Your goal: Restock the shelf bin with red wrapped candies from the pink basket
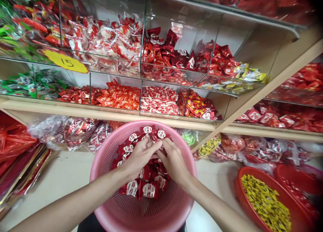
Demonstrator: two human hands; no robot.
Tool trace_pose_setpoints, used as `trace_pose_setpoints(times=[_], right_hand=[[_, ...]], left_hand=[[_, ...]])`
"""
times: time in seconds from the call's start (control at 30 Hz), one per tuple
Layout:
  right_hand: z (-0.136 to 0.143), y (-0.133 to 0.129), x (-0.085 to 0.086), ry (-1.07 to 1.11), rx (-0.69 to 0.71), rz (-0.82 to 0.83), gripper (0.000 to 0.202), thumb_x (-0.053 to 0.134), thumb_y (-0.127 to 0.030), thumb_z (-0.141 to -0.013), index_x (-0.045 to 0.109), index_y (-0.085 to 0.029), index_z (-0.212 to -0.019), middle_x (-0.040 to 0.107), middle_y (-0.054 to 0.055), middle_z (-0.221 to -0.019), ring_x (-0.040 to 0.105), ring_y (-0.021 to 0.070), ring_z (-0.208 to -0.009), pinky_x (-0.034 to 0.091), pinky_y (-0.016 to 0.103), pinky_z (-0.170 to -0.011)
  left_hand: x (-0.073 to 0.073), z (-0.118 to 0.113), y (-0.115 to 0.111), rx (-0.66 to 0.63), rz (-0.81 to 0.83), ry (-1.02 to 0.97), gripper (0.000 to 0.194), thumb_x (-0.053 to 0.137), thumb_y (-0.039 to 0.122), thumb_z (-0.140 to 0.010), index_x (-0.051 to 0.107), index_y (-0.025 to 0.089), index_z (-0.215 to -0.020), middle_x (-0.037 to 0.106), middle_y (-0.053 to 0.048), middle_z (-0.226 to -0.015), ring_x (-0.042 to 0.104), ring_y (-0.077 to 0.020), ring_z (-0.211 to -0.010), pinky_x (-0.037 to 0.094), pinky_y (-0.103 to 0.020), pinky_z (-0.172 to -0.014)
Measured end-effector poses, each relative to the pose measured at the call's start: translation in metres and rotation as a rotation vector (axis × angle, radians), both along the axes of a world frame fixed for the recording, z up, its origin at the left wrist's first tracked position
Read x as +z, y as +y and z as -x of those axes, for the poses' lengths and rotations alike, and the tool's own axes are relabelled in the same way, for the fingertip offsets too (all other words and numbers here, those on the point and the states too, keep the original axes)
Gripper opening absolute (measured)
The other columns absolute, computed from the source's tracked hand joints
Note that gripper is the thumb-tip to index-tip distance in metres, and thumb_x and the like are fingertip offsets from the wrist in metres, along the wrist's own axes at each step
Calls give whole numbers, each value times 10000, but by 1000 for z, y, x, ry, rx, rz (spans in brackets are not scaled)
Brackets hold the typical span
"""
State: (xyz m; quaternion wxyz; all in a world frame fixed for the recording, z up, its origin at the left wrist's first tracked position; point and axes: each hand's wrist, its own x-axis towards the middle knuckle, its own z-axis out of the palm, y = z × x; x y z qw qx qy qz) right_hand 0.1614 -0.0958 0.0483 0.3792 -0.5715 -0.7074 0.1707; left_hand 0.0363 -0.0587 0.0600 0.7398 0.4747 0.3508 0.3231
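Observation:
A pink plastic basket [111, 208] with slotted walls stands in front of me, partly filled with dark red candy packets [148, 190] bearing white labels. Over the packets, my left hand [145, 154] and my right hand [173, 159] meet, thumbs and fingertips pinched together. Whatever lies between the fingertips is hidden by the fingers. Both hands are closed, inside the basket's rim, with packets around and beneath them.
Shelves with clear dividers hold wrapped candies [121, 94] ahead; a yellow price tag [65, 61] reads 15. Bagged candies [80, 132] lie under the shelf. At right, a red basin [239, 191] holds yellow packets [267, 205]. Folded bags [22, 175] lie left.

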Motion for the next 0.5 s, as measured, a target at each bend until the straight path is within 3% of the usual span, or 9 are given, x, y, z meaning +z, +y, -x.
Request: trace_pose_setpoints(times=[0.13,0.23,0.37,0.5], right_hand=[[-9,-15,-3,-52,114,70,242,477,-189,-875,532,-216,-1109,576,56,-1024,574,172,-905,476,300,-772],[-23,-24,-8,-72,29,77,364,541,-286,-850,488,-210,-1202,586,71,-1078,582,193,-936,480,325,-796],[-49,-27,-7,-58,-182,51,327,502,-335,-866,523,-186,-1157,622,79,-989,595,168,-724,491,310,-685],[-66,-26,-5,-43,-248,5,285,478,-331,-876,547,-177,-1106,646,79,-953,563,141,-597,493,307,-646]], left_hand=[[4,14,12,-23,-252,192,363,611,358,-757,561,143,-1046,621,-48,-862,558,-188,-842,429,-338,-789],[0,29,15,-83,-552,452,385,589,334,-750,590,148,-1086,642,-70,-911,565,-211,-845,417,-346,-790],[-12,40,-4,-397,-916,750,471,571,246,-711,572,151,-1173,603,-132,-1136,534,-292,-1026,373,-420,-888],[-36,28,-39,-625,-1184,933,496,517,123,-670,569,105,-1163,651,-136,-1013,555,-276,-957,370,-428,-896]])
